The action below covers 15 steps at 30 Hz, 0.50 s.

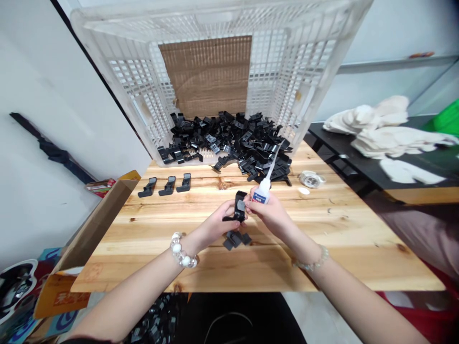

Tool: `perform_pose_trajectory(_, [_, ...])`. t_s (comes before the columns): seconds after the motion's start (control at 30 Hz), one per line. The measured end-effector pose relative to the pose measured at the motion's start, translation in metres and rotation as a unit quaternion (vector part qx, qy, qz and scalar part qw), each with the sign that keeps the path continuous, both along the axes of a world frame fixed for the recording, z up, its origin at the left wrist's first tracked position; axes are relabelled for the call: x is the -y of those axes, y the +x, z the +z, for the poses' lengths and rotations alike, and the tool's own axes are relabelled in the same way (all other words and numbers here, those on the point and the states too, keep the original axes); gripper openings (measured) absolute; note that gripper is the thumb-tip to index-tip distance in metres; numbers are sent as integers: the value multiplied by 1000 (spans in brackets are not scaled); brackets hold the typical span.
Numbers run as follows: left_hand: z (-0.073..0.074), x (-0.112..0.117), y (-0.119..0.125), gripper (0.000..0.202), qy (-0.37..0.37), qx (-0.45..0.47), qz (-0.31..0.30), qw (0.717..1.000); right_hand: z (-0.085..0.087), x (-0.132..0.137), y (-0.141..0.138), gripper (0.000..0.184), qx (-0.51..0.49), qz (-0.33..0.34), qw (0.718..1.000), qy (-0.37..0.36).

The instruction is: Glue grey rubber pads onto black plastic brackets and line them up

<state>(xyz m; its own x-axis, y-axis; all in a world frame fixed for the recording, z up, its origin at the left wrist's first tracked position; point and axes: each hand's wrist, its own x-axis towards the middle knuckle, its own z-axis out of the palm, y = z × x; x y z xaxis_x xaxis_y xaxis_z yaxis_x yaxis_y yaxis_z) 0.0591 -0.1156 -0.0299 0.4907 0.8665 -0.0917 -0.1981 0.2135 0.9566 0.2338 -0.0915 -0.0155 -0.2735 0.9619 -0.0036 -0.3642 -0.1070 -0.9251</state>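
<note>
Black angled plastic clip with a grey pad (239, 206): held up between both hands, above the desk's near half.
Left hand (219, 220): fingers pinched on the clip from its left side; a white and clear beaded bracelet (183, 250) is worn on the wrist.
Right hand (269, 208): fingers wrapped around the bottle, with the thumb tip set at the clip's right edge.
Small dark grey square pieces (235, 239): bunched on the desk just below the hands.
White plastic squeeze bottle with a blue and red label (261, 192): tilted, its long thin nozzle pointed upward.
Pale wooden desk (143, 258): spread beneath the work.
Three matching black clips (167, 186): laid out in a row at the left.
Heap of loose black clips (229, 136): piled partly inside the crate, partly spilled onto the desk.
White plastic lattice crate (315, 91): laid on its side, backed by a brown cardboard sheet (211, 76).
</note>
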Motion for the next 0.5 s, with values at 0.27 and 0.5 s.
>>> perform_pose_trajectory(0.27, [-3,0,0,54,-20,24,16,999,-1,2,-6,33,70,-18,996,42])
perform_pose_trajectory(0.5, [-2,2,10,41,-37,-28,91,995,-20,5,-13,23,144,-20,986,85])
